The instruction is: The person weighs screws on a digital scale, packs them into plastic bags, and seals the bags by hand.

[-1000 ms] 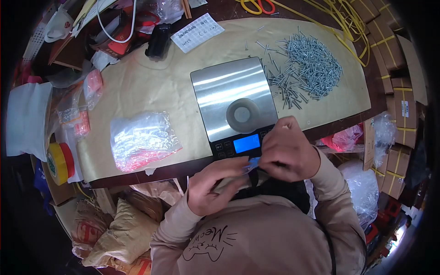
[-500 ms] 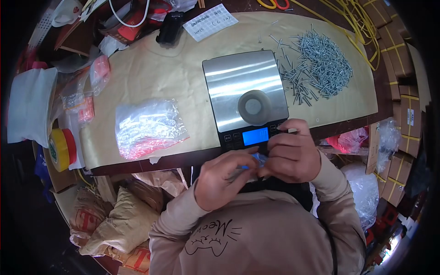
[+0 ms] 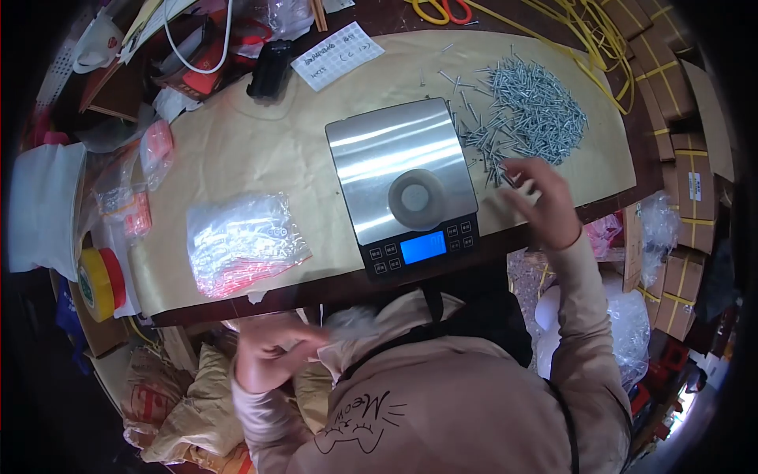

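My left hand (image 3: 278, 347), blurred by motion, is below the table's front edge with its fingers closed on a small clear plastic bag (image 3: 353, 322); what the bag holds is too smeared to make out. To the right of the scale, my right hand (image 3: 545, 201) hovers at the near side of a heap of silvery screws (image 3: 537, 110). Its thumb and fingers are apart and curved, with a few loose screws by the fingertips. A digital kitchen scale (image 3: 395, 142) with a steel top and lit blue display carries a small round cup (image 3: 416, 200).
A stack of clear zip bags with red seals (image 3: 245, 245) lies left of the scale. Farther back are a handwritten label sheet (image 3: 338, 55), a black holder (image 3: 271, 69) and scissors (image 3: 442, 9). Tape rolls (image 3: 99, 283) stand at left; cartons (image 3: 695, 189) line the right.
My hands have parted from in front of the scale. The left has moved left and down with the plastic bag; the right has moved up and right to the screws. The view has shifted slightly.
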`<state>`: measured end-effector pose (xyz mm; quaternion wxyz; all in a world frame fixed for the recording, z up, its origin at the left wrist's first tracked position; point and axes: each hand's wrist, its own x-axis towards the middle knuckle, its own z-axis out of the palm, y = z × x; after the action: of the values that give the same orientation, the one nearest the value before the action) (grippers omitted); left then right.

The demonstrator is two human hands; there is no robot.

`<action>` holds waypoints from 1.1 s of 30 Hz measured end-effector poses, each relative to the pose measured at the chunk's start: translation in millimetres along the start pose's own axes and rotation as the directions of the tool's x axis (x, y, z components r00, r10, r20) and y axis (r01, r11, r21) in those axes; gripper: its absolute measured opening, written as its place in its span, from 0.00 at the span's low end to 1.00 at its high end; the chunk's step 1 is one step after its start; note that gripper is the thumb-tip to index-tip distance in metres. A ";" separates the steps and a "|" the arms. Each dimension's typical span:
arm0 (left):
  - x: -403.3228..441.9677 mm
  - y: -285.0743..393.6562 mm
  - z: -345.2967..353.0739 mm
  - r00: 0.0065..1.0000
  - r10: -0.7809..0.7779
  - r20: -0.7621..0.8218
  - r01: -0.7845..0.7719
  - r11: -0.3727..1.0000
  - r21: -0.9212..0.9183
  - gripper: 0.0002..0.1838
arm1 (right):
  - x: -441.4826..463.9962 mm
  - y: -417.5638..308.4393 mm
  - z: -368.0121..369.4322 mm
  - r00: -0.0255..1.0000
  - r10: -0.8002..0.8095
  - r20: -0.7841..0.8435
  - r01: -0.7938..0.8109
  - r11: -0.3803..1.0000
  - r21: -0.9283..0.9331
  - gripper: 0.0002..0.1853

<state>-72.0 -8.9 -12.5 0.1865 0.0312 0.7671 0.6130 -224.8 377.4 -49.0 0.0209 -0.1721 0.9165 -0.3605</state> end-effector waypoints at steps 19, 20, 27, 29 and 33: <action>-38.2 -56.4 -14.8 0.870 -0.160 -0.467 0.391 0.801 0.453 0.04 | 80.0 31.4 27.4 0.968 -0.210 0.139 0.241 0.933 -0.269 0.33; -33.5 -51.4 -11.1 0.863 -0.147 -0.483 0.375 0.827 0.419 0.04 | 81.3 31.8 30.3 0.970 -0.207 0.127 0.233 0.937 -0.260 0.32; -12.1 -27.2 3.5 0.843 0.022 -0.538 0.221 0.897 0.383 0.04 | 81.0 49.8 29.3 0.972 -0.216 0.089 0.225 0.969 -0.105 0.20; -9.2 -23.2 5.8 0.845 0.037 -0.534 0.208 0.896 0.392 0.04 | 83.0 57.6 26.7 0.969 -0.242 0.048 0.246 0.963 -0.107 0.18; -5.7 -20.5 8.3 0.845 0.056 -0.532 0.188 0.900 0.393 0.04 | 85.8 57.6 8.8 0.992 0.035 0.118 -0.048 0.993 0.112 0.14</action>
<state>-60.3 -7.8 -32.0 -0.0227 -0.1259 0.9050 0.4057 -321.3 382.5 -86.7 0.0914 -0.1722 0.8950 -0.4013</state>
